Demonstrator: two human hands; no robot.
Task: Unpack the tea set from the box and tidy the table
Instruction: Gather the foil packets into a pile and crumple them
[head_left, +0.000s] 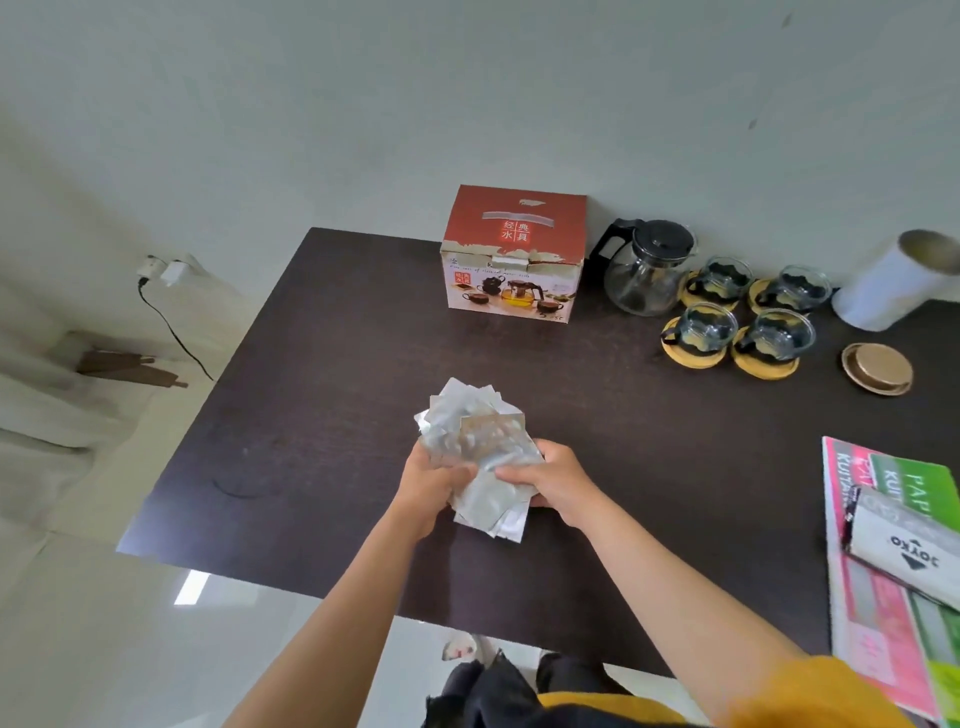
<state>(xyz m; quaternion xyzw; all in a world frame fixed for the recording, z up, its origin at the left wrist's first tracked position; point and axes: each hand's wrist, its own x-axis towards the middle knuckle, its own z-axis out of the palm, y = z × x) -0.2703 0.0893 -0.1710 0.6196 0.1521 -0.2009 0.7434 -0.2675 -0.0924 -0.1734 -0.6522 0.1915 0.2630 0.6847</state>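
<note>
Both hands are gripping a crumpled bundle of clear plastic wrapping over the middle of the dark table

The left hand (431, 486) is clutching the wrapping (475, 452) from the left with curled fingers, while the right hand (553, 480) is pinching it from the right, the bundle lying between them, just above the table (322, 374). The red tea set box (511, 254) is standing closed at the far edge, well apart from the hands. To its right, the glass teapot (644, 270) and four glass cups (743, 312) on round coasters are sitting together
</note>
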